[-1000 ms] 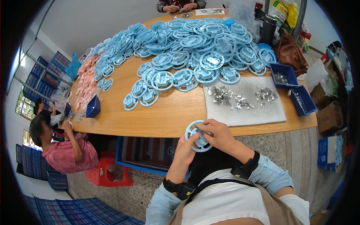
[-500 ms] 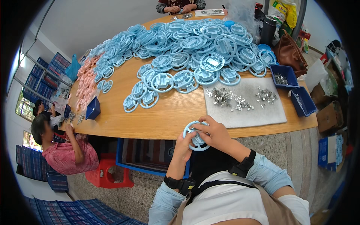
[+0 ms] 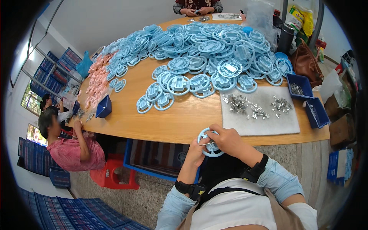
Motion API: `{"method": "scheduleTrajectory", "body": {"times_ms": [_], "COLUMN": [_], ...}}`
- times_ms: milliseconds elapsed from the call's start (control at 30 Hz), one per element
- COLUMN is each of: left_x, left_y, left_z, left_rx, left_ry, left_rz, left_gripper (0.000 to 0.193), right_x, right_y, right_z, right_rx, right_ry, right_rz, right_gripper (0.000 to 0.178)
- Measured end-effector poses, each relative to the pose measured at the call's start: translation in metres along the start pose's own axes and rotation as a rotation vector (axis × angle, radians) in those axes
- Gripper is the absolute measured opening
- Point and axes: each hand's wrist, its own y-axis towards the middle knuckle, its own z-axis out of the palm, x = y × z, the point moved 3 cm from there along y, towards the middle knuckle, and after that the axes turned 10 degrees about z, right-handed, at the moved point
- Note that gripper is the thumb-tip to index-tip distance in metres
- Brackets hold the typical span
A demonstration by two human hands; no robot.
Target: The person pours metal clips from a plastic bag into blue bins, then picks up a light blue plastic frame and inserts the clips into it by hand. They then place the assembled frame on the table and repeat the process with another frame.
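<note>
A light-blue round plastic part (image 3: 213, 154), ring-shaped with a framed middle, is held just past the near table edge. My left hand (image 3: 195, 154) is closed on its left side, thumb against the part. From the right, my right hand (image 3: 229, 141) reaches over it with bent fingers gripping the upper rim and middle. A thin, pale sliver, perhaps metal, shows between the thumb and the part; its kind is too small to tell. Beyond my hands lie small silver metal clips (image 3: 235, 103) on a white mat (image 3: 260, 125).
A large heap of light-blue plastic parts (image 3: 211, 46) covers the far table, with pink parts (image 3: 98, 78) at left. Blue bins (image 3: 317, 113) stand at right, near a brown bag (image 3: 306, 65). Co-workers sit at left, one in pink (image 3: 78, 151), and across the table (image 3: 197, 7).
The whole view has shifted, so the table and hands appear farther right. My right fingers have bent more over the part, and a thin pale sliver now shows by my thumb.
</note>
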Motion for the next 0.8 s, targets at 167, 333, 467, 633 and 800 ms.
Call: {"method": "scheduleTrajectory", "body": {"times_ms": [167, 333, 467, 633, 800], "left_x": [0.0, 0.003, 0.006, -0.001, 0.001], "left_y": [0.002, 0.004, 0.003, -0.001, 0.001], "left_z": [0.003, -0.008, -0.011, 0.004, 0.001], "left_rx": [-0.065, 0.016, -0.004, -0.038, -0.018], "left_ry": [-0.022, -0.042, -0.066, -0.105, -0.09], "left_rz": [0.022, -0.017, -0.032, -0.009, 0.008], "left_gripper": [0.028, 0.032, 0.034, 0.029, 0.031], "right_x": [-0.007, -0.01, -0.005, -0.029, -0.022], "right_y": [-0.003, 0.001, 0.003, -0.001, 0.002], "right_z": [0.002, 0.008, 0.006, 0.001, 0.011], "right_rx": [-0.031, -0.003, 0.117, 0.055, 0.071], "right_ry": [0.093, 0.18, 0.044, 0.566, 0.548], "right_rz": [0.058, 0.074, 0.059, 0.411, 0.411], "right_gripper": [0.019, 0.02, 0.024, 0.023, 0.02]}}
